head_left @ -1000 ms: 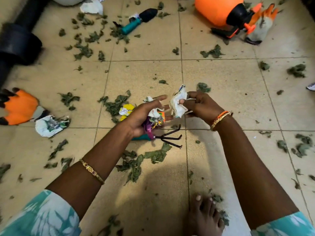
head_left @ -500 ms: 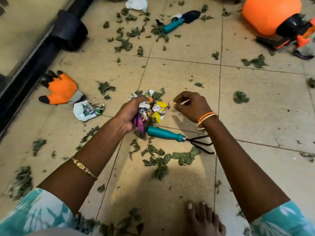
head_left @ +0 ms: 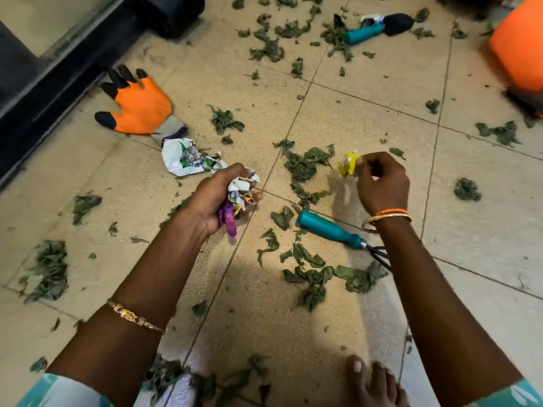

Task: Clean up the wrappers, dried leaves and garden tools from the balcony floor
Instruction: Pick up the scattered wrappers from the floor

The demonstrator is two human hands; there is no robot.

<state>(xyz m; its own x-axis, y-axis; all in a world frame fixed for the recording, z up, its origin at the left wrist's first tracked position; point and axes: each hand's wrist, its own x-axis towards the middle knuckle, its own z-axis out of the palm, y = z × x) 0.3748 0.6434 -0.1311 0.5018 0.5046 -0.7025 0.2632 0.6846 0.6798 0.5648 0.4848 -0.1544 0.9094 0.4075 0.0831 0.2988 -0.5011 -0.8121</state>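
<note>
Beige tiled floor (head_left: 367,118), dark door frame (head_left: 44,92) at left

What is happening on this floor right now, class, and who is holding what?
A person is picking litter off a tiled floor. The left hand grips a bunch of crumpled wrappers, and the right hand pinches a yellow wrapper just above the floor. A white printed wrapper lies beside an orange glove. Two teal-handled tools, a hand rake and a trowel, lie among scattered dried leaves. None of these has been collected yet.
</note>
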